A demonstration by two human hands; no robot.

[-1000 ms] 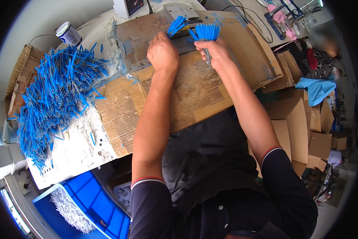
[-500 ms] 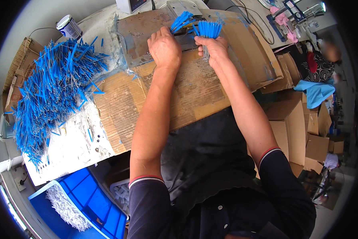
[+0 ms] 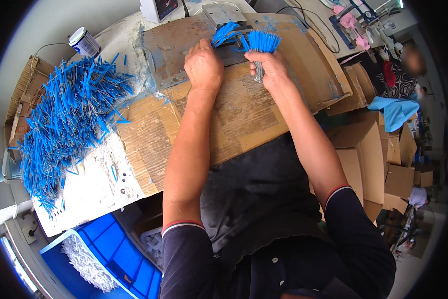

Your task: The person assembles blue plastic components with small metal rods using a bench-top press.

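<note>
My left hand (image 3: 204,66) is closed around a small bunch of thin wire brushes with blue bristles (image 3: 225,34), which fan out beyond the fingers toward the upper right. My fingertips there are hidden behind the back of the hand. Beside it, my right hand (image 3: 269,66) pinches a thicker, upright bundle of the same brushes (image 3: 262,41) between thumb and fingers. Its blue heads point away from me, and the bare twisted wire stems (image 3: 259,73) show below the thumb. The two bunches are close together above a dark metal plate (image 3: 174,55).
A large heap of blue wire brushes (image 3: 69,124) covers the table's left side. Behind the hands stands a metal block (image 3: 223,14). Cardboard (image 3: 151,139) lies along the front edge. A white tin (image 3: 84,42) stands at the back left; a blue bin (image 3: 119,249) with white pieces sits below.
The view has shifted slightly. Both hands keep their hold on the brushes; the right-hand bundle's wire stems show a little more clearly, and its heads are slightly more spread.
</note>
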